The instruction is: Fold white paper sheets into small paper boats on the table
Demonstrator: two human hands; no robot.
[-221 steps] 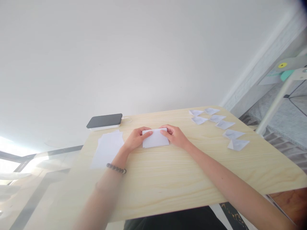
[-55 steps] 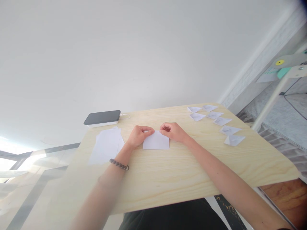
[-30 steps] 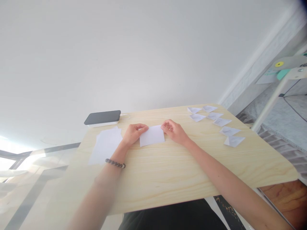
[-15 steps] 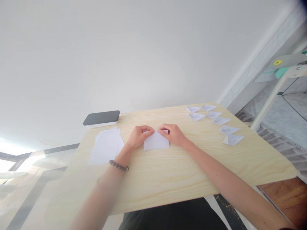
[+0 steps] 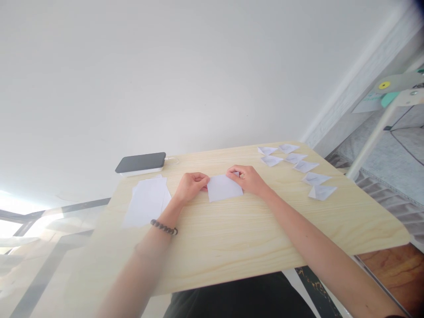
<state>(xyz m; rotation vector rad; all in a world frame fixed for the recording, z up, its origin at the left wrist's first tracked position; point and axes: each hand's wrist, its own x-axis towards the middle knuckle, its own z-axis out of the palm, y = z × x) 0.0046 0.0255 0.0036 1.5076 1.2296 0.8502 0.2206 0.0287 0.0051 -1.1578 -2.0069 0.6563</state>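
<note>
A small white sheet of paper (image 5: 224,189), probably folded in half, lies between my two hands over the middle of the wooden table. My left hand (image 5: 192,186) pinches its left upper corner between thumb and fingers. At the right upper corner, my right hand (image 5: 244,177) grips the paper the same way. A stack of white paper sheets (image 5: 145,201) rests left of my left hand. Several folded white paper pieces (image 5: 305,166) are set out on the right side of the table.
A dark-screened phone (image 5: 141,162) on a white base, with a cable plugged in, stands at the table's back left. The wooden table (image 5: 232,247) meets a plain wall (image 5: 198,79) at the back. A pale metal frame (image 5: 374,137) rises beyond its right side.
The paper has shifted right and slightly away from me. My right hand has moved right along its top edge, while my left hand has slid to the left corner.
</note>
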